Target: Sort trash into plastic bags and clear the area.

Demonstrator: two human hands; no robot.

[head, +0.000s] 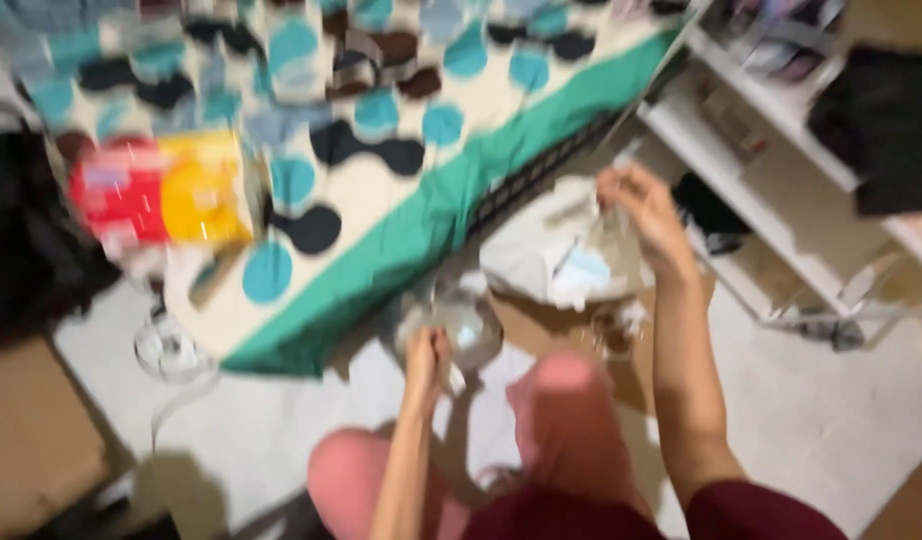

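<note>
Mostly blurred: cream bedsheet with teal and dark spots and green border (411,215) fills top left. White crumpled plastic bag (536,255) on floor beside bed. Right hand (646,215) raised, fingers pinched on clear plastic wrapper (616,250). Left hand (428,358) lower, closed on clear crinkled plastic piece (461,325).

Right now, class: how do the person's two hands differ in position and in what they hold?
The left hand is low, near the knees, gripping a crumpled clear plastic piece. The right hand is raised higher and farther out, pinching a clear plastic bag. Both grips are closed on clear plastic; blur hides details.
</note>
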